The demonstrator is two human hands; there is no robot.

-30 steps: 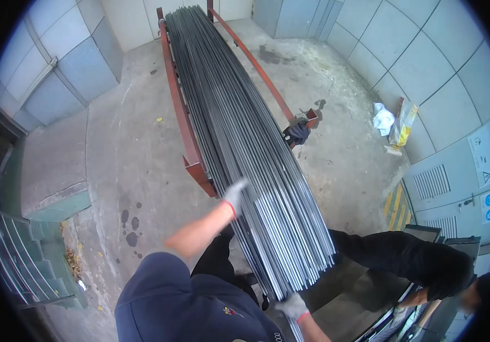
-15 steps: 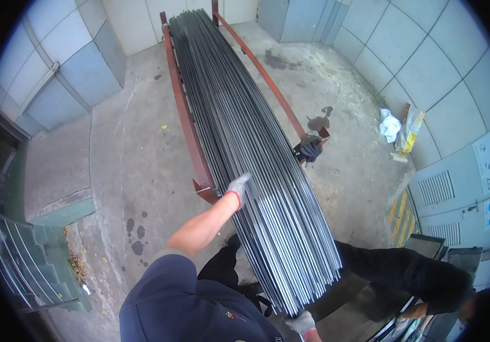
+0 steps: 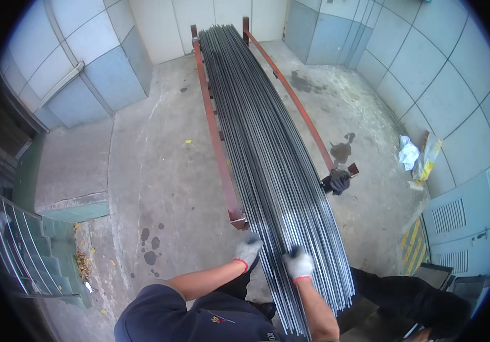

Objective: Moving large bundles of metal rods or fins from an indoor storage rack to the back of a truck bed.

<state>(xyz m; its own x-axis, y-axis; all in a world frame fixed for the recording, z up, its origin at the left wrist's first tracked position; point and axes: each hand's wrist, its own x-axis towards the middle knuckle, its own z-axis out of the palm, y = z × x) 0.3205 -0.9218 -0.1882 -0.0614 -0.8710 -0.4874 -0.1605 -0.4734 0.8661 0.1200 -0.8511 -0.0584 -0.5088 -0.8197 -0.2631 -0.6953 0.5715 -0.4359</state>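
Observation:
A long bundle of dark metal rods (image 3: 265, 131) runs away from me, its shiny cut ends close to my body. Along its left edge my left hand (image 3: 249, 251), in a grey-white glove with a red cuff, is closed round the outer rods. My right hand (image 3: 298, 264), gloved the same way, lies on top of the bundle with its fingers curled onto rods near the middle. Exactly how many rods either hand grips is hidden. Red-brown rack rails (image 3: 217, 142) flank the bundle on both sides.
Dark gloves (image 3: 338, 182) rest at the right rail's near end. At the lower right is a person in black clothing (image 3: 410, 299). A railing and steps (image 3: 57, 251) stand at left; a white bag (image 3: 408, 153) and a yellow-grey sack (image 3: 427, 158) lie by the right wall.
My right hand has moved from the rods' near ends up onto the bundle's top. My left hand has shifted toward me to the left edge. The whole view has tilted and shifted.

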